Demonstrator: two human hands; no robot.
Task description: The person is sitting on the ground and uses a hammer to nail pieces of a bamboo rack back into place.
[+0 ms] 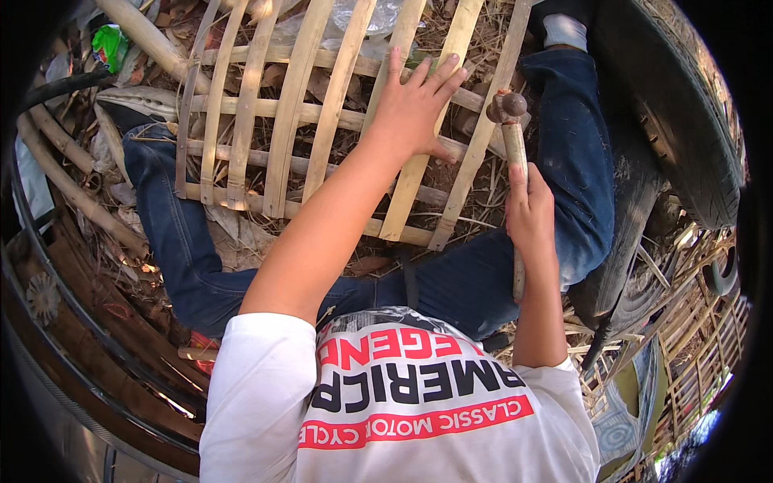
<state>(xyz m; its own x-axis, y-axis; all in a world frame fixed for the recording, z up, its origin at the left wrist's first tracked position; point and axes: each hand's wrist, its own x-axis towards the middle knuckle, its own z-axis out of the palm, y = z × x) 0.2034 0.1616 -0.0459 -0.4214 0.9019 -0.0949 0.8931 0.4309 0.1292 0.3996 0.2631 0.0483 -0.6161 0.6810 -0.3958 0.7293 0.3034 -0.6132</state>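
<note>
A lattice of split bamboo slats (294, 113), long strips laid over cross strips, lies between my outstretched legs. My left hand (408, 109) rests with its fingers spread across two slats on the lattice's right part. In my right hand (530, 211) is a hammer (508, 109), gripped round its pale wooden handle. Its rusty, rounded head points up and away from me, beside the rightmost slat and near my right knee. The handle's lower end sticks out below my fist.
Black tyres (676, 105) stand at the right. Bamboo poles (84, 181) and a green wrapper (109, 47) lie at the left. Clear plastic (354, 28) shows beyond the slats. A wheel rim (88, 330) curves along the lower left; woven bamboo (700, 354) is at the lower right.
</note>
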